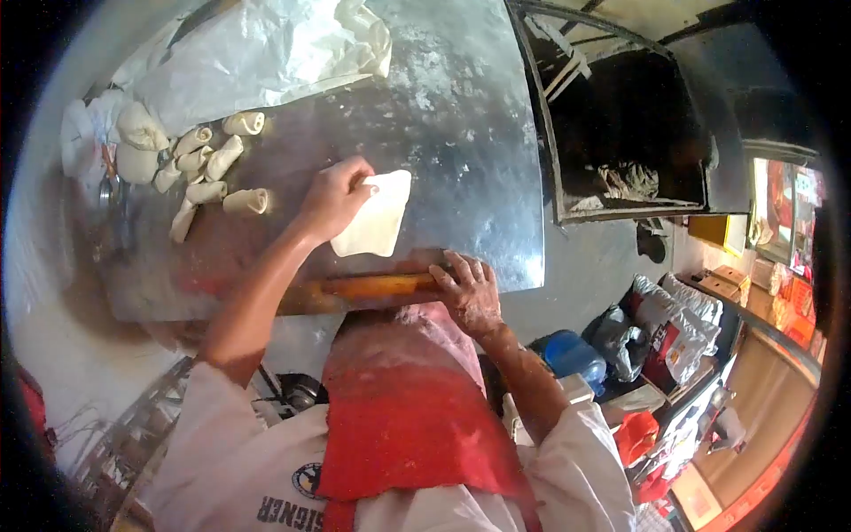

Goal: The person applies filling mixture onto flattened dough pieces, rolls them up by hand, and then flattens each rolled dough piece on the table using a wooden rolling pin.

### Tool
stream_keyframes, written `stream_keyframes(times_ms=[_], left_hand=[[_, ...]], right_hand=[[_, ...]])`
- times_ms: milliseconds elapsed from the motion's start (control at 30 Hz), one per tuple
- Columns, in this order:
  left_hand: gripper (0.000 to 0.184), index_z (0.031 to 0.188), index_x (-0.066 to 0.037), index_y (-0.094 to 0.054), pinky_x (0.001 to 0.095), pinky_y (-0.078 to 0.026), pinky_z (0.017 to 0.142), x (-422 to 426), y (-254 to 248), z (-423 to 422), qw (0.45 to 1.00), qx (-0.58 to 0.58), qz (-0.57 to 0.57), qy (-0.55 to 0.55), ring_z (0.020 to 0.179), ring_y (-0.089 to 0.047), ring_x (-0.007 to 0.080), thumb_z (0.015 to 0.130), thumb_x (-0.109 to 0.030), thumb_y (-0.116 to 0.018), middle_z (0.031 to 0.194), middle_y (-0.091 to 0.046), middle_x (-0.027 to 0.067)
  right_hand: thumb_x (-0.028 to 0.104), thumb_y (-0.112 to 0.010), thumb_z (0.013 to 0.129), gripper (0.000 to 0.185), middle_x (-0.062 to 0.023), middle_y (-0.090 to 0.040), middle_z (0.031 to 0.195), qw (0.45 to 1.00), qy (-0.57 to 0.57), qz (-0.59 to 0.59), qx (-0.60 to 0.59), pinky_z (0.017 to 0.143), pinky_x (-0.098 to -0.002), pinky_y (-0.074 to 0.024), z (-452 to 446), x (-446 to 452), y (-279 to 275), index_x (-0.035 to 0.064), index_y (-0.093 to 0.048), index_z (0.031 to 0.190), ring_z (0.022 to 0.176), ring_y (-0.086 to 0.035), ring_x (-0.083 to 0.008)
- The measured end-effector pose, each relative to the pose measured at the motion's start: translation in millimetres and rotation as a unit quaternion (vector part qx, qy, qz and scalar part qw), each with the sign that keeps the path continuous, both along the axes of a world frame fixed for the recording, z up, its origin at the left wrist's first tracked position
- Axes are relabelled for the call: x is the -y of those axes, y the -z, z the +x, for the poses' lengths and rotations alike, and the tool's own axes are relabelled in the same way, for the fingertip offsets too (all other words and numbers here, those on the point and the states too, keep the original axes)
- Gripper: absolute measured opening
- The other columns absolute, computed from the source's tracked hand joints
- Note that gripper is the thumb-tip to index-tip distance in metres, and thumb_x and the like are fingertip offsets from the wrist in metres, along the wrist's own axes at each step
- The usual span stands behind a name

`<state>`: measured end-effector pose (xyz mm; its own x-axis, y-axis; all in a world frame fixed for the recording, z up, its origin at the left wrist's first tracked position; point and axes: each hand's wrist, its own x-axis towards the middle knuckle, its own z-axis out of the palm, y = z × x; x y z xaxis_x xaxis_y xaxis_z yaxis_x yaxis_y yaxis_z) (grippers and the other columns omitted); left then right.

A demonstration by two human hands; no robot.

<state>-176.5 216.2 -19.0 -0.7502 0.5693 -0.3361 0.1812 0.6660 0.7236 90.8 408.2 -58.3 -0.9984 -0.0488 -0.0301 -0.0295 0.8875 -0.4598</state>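
A flat, pale sheet of dough (374,223) lies on the metal worktop (479,177). My left hand (339,197) pinches its upper left edge between thumb and fingers. Along the near edge of the worktop rests a wooden rolling pin (372,287). My right hand (468,288), dusted with flour, lies over the pin's right end with its fingers spread. Whether those fingers grip the pin or only rest on it, I cannot tell. Several rolled dough pieces (246,201) sit to the left of my left hand.
A clear plastic sheet (266,58) covers the worktop's far left. Beside the rolls sits a larger dough lump (140,146). A dark oven-like cabinet (620,133) stands open at the right. On the floor to the right are a blue water jug (572,355) and filled sacks (669,332).
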Motion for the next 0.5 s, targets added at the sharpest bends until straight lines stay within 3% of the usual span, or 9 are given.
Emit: stream_keyframes(times_ms=[33, 67, 133, 167, 233, 300, 333, 400, 500], left_hand=[[0.019, 0.11, -0.006, -0.065, 0.0357, -0.053, 0.085, 7.2, -14.3, 9.3, 0.994, 0.093, 0.044, -0.035, 0.102, -0.065, 0.0184, 0.093, -0.012, -0.071, 0.105, -0.066, 0.006], [0.019, 0.11, -0.006, -0.065, 0.0357, -0.053, 0.085, 15.0, -23.0, 18.7, 0.994, 0.092, 0.041, -0.034, 0.102, -0.065, 0.0184, 0.093, -0.012, -0.071, 0.105, -0.066, 0.006], [0.024, 0.116, -0.007, -0.063, 0.0316, -0.053, 0.087, 33.7, -38.1, 32.9, 0.896, 0.238, 0.26, -0.271, 0.101, -0.063, 0.0128, 0.095, -0.013, -0.072, 0.11, -0.065, 0.0025], [0.024, 0.116, -0.007, -0.063, 0.0316, -0.053, 0.087, 42.4, -39.2, 35.8, 0.896, 0.235, 0.258, -0.274, 0.101, -0.063, 0.0128, 0.095, -0.013, -0.072, 0.11, -0.065, 0.0025], [0.035, 0.128, -0.007, -0.059, 0.036, -0.053, 0.091, 60.8, -29.0, 40.1, 0.833, 0.258, 0.313, -0.376, 0.102, -0.064, 0.0159, 0.096, -0.014, -0.072, 0.116, -0.065, 0.0042], [0.039, 0.131, -0.007, -0.057, 0.0369, -0.053, 0.091, 84.5, -0.7, 41.5, 0.82, 0.27, 0.303, -0.403, 0.103, -0.063, 0.016, 0.096, -0.016, -0.072, 0.117, -0.064, 0.0045], [0.043, 0.135, -0.006, -0.055, 0.0378, -0.053, 0.091, 98.2, 15.9, 42.0, 0.807, 0.285, 0.293, -0.427, 0.105, -0.063, 0.0161, 0.097, -0.018, -0.073, 0.118, -0.064, 0.0048], [0.046, 0.138, -0.004, -0.054, 0.038, -0.052, 0.094, 114.5, 24.9, 40.7, 0.824, 0.226, 0.234, -0.465, 0.112, -0.062, 0.0173, 0.099, -0.022, -0.071, 0.123, -0.064, 0.0076], [0.047, 0.14, -0.001, -0.054, 0.0379, -0.05, 0.1, 122.9, 15.9, 39.4, 0.879, 0.106, 0.145, -0.442, 0.118, -0.062, 0.0198, 0.101, -0.024, -0.067, 0.131, -0.063, 0.0103]], right_hand=[[0.021, -0.072, 0.083, 0.048, -0.0119, -0.054, 0.14, 1.0, 0.003, -0.004, 0.002, 0.103, -0.0514, -0.0427, 1.5, -0.3, -4.0, 0.0202, -0.063, 0.13, 0.128, -0.054, -0.0325], [0.02, -0.071, 0.084, 0.048, -0.011, -0.054, 0.141, 1.0, 0.003, -0.014, 0.008, 0.103, -0.0512, -0.0428, -0.7, -1.7, -9.6, 0.0207, -0.063, 0.131, 0.128, -0.054, -0.0325], [0.02, -0.071, 0.084, 0.049, -0.0102, -0.054, 0.141, 1.0, -0.001, -0.027, 0.009, 0.103, -0.0509, -0.0429, -4.2, -1.6, -11.5, 0.0212, -0.062, 0.132, 0.128, -0.053, -0.0325], [0.02, -0.071, 0.084, 0.049, -0.0096, -0.054, 0.141, 1.0, 0.005, -0.022, -0.006, 0.103, -0.0503, -0.0429, -3.1, -0.8, -11.1, 0.0208, -0.063, 0.132, 0.128, -0.054, -0.0322], [0.019, -0.071, 0.083, 0.05, -0.0089, -0.054, 0.141, 1.0, 0.006, -0.017, -0.023, 0.103, -0.0497, -0.0429, 0.3, -1.8, -6.7, 0.0204, -0.063, 0.132, 0.128, -0.054, -0.0319], [0.05, -0.073, 0.085, 0.061, -0.0074, -0.053, 0.144, 1.0, -0.007, 0.009, -0.019, 0.105, -0.0502, -0.0423, 4.0, -2.9, 1.2, 0.0194, -0.061, 0.137, 0.129, -0.052, -0.0322], [0.05, -0.073, 0.085, 0.061, -0.0074, -0.053, 0.144, 1.0, -0.012, 0.009, -0.021, 0.105, -0.0502, -0.0423, 3.2, -1.3, -3.5, 0.0194, -0.061, 0.137, 0.129, -0.052, -0.0322], [0.017, -0.073, 0.083, 0.05, -0.0085, -0.056, 0.14, 0.999, 0.021, -0.005, 0.047, 0.102, -0.0483, -0.0434, 2.9, 2.9, -19.8, 0.0163, -0.063, 0.132, 0.123, -0.056, -0.0325], [0.016, -0.073, 0.084, 0.05, -0.0103, -0.056, 0.14, 0.994, 0.051, -0.004, 0.094, 0.099, -0.0488, -0.0448, 4.9, 13.5, -35.5, 0.0154, -0.063, 0.133, 0.12, -0.057, -0.0333]])
